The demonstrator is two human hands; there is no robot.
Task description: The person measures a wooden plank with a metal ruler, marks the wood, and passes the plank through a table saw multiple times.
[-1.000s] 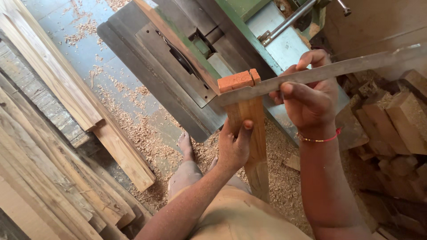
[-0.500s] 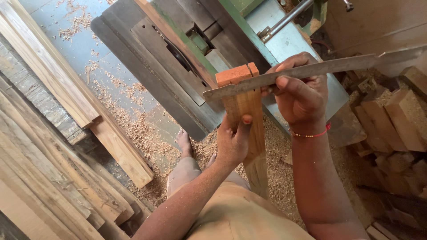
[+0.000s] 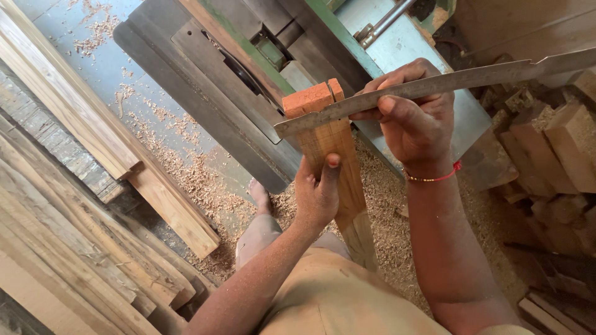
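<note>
Woodworking shop seen from above, floor (image 3: 385, 205) covered w/ pale sawdust and shavings. A heavy grey and green sawing machine (image 3: 248, 80) fills the top centre, its flat metal table running diagonally. Long planks (image 3: 93, 186) lie stacked along the left side, and a heap of short wood offcuts (image 3: 552, 155) sits at right. A bare foot (image 3: 261, 195) shows on the sawdust below the machine edge, w/ the person's tan clothing (image 3: 335, 298) at bottom centre.

Left hand (image 3: 318, 192) is wrapped around a narrow wooden block (image 3: 332, 161), fingers closed on it, thumb laid flat up its front face. The block stands roughly upright in front of the machine, its top end freshly cut and orange-red, w/ a split running down that end so a thin strip stands beside the main piece. Its lower end reaches down towards the floor behind the person's leg.

Right hand (image 3: 416, 121) grips a long, flat, worn metal blade (image 3: 434, 90), fingers curled over it and thumb pressed along its underside. The blade runs nearly horizontal, from the upper right corner to a blunt tip left of the block, and its edge rests across the block's top end, touching it. A red and gold thread bracelet (image 3: 434, 177) circles the right wrist.
</note>
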